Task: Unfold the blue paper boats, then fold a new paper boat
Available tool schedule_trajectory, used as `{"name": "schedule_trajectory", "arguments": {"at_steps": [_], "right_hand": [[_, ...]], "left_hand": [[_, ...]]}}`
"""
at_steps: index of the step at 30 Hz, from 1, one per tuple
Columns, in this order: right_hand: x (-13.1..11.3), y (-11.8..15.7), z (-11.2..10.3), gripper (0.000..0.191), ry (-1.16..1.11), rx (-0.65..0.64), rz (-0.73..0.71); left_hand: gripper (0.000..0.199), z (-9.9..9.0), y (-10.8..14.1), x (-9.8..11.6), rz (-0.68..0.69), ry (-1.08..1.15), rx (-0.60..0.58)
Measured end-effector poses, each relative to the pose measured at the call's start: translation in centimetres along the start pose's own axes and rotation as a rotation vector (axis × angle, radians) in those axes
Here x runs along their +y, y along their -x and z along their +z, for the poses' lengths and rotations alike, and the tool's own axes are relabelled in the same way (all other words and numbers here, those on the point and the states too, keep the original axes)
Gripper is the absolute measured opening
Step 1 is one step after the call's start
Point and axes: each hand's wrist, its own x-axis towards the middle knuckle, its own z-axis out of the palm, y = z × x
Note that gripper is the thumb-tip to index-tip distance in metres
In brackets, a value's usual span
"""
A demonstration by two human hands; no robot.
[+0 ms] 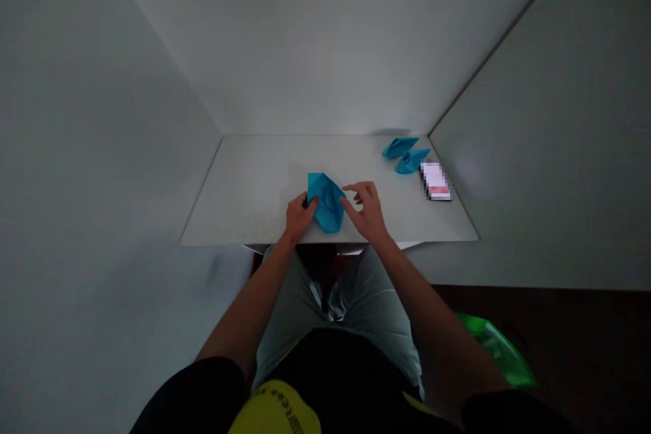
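Observation:
A partly folded sheet of blue paper (pixel 329 207) is held over the front middle of the white table, its creases showing. My left hand (pixel 300 212) grips its left edge, thumb on top and fingers underneath. At the paper's right edge is my right hand (pixel 367 209), thumb and forefinger apart, the thumb tip close to the paper or touching it; I cannot tell which. Two folded blue paper pieces, one behind (pixel 400 146) and one in front (pixel 412 161), lie at the table's back right.
A phone (pixel 436 181) with a lit, blurred screen lies by the table's right edge. White walls close in the white table (pixel 244 183) at the back and both sides. On the dark floor at the lower right is a shiny green object (pixel 496 349).

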Motion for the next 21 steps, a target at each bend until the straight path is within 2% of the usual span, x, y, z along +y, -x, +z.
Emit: {"name": "schedule_trajectory", "arguments": {"at_steps": [3,6,8,12,15,18,21], "right_hand": [[3.2,0.8,1.5,0.026,0.178,-0.126,0.003],[4.3,0.5,2.7,0.029,0.348,-0.189,0.083],[4.7,-0.1,3.4,0.037,0.394,-0.181,0.144],[5.1,-1.3,4.9,0.042,0.391,-0.131,0.204],[5.1,-2.1,5.6,0.037,0.380,-0.163,0.257],[5.1,-2.9,5.6,0.029,0.351,-0.204,0.278],[5.6,-3.3,5.3,0.026,0.227,-0.185,0.272]], "left_hand": [[0.023,-0.1,-0.2,0.1,0.095,-0.018,-0.070],[0.017,-0.2,-0.3,0.2,0.199,-0.010,-0.170],[0.016,-0.3,-0.3,0.1,0.230,-0.005,-0.229],[0.014,-0.4,-0.3,-0.1,0.220,0.002,-0.258],[0.017,-0.5,-0.3,0.1,0.218,0.006,-0.266],[0.020,-0.5,-0.3,0.3,0.219,0.009,-0.281],[0.019,-0.4,-0.2,0.4,0.190,0.028,-0.254]]}}
